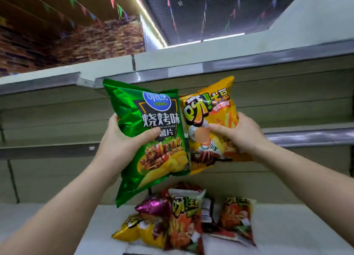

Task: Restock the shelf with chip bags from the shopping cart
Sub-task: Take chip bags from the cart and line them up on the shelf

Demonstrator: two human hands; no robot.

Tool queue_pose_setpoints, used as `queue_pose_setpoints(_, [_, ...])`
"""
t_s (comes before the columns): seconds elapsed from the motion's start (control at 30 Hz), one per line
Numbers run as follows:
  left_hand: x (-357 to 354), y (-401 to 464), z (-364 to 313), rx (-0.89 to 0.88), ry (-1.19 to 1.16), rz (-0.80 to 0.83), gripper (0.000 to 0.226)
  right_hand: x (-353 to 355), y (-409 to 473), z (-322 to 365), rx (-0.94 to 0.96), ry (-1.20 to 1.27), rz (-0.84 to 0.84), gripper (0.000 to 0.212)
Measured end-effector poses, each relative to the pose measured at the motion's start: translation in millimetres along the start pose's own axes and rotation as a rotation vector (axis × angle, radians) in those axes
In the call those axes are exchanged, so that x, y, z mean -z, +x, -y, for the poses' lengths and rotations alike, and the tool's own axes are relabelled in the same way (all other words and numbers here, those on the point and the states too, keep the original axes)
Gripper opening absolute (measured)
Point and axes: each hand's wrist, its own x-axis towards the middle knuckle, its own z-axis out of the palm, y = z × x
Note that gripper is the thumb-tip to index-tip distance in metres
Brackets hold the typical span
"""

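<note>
Left hand [122, 139]: closed on the green chip bag [151, 139], thumb across its front, fingers behind.
Right hand [237, 134]: closed on the orange chip bag [210, 124], gripping its right edge.
Position: both bags held up, side by side and touching, in front of the bare middle shelf [306, 138].
Key relation: shelf lies straight beyond the bags; long axes roughly upright, tilted slightly; right hand appears nearer the shelf edge.
Appearance: glossy, puffed, crinkled foil.
Lower shelf [287, 226]: several stocked bags [191, 220], loosely piled.
</note>
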Motion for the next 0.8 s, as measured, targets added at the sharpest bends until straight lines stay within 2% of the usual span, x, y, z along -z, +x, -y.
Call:
queue_pose_setpoints(0.17, [-72, -10, -15, -0.006, -0.05, 0.113, 0.093, 76, -11, -32, -0.053, -0.042, -0.088, 0.057])
queue_pose_setpoints(0.33, [-126, -18, -28, -0.017, -0.09, 0.187, 0.09, 132, -30, -47, -0.106, -0.07, -0.174, 0.05])
queue_pose_setpoints(0.43, [-146, -21, -36, -0.036, -0.091, 0.255, 0.106, 157, -44, -49, -0.132, -0.083, -0.233, 0.043])
queue_pose_setpoints(0.5, [-157, -22, -40, -0.05, -0.114, 0.306, 0.113, 169, -54, -50, -0.15, -0.115, -0.281, 0.048])
queue_pose_setpoints(0.6, [-172, -25, -45, -0.06, -0.154, 0.391, 0.108, 184, -71, -50, -0.198, -0.171, -0.359, 0.058])
queue_pose_setpoints(0.8, [-199, -29, -52, -0.07, -0.233, 0.568, 0.107, 208, -105, -45, -0.291, -0.21, -0.483, 0.055])
